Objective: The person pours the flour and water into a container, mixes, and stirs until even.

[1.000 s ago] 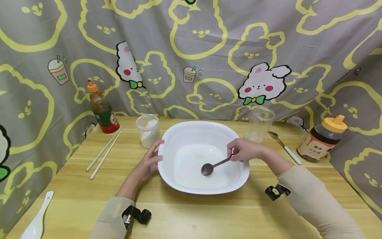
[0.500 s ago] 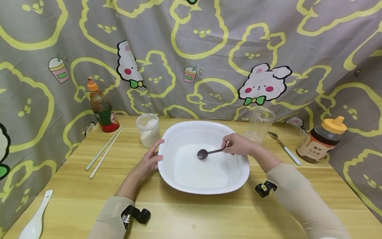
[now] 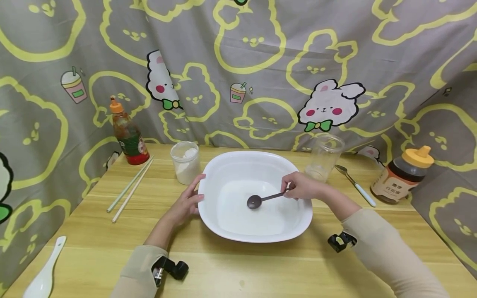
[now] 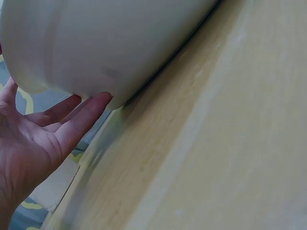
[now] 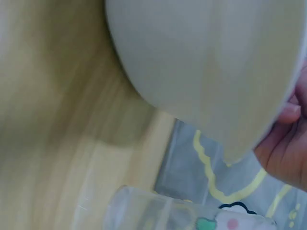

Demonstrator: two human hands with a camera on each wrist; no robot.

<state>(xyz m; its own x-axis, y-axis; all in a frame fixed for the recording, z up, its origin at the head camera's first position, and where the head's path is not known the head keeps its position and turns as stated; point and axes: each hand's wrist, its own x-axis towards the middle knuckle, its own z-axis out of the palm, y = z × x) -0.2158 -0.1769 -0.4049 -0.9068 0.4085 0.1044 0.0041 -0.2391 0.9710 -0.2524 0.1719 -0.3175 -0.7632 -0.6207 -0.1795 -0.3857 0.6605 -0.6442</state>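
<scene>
A white basin stands on the table, its floor glossy and whitish, so that I cannot tell how much liquid lies in it. My left hand rests against its left side, with fingertips at the rim; the left wrist view shows fairly straight fingers touching the outer wall. Over the basin's right side, my right hand pinches the handle of a dark brown spoon. The spoon's bowl is low inside the basin, near the middle. In the right wrist view, the basin wall hides the spoon and part of the hand.
Left of the basin stand a cup of white powder and a red sauce bottle, with chopsticks and a white spoon nearby. Rightward are a clear cup, a blue-handled utensil and a honey bottle.
The right hand and spoon moved up and left within the basin, then slightly back down and right. The left hand stays at the basin's left side.
</scene>
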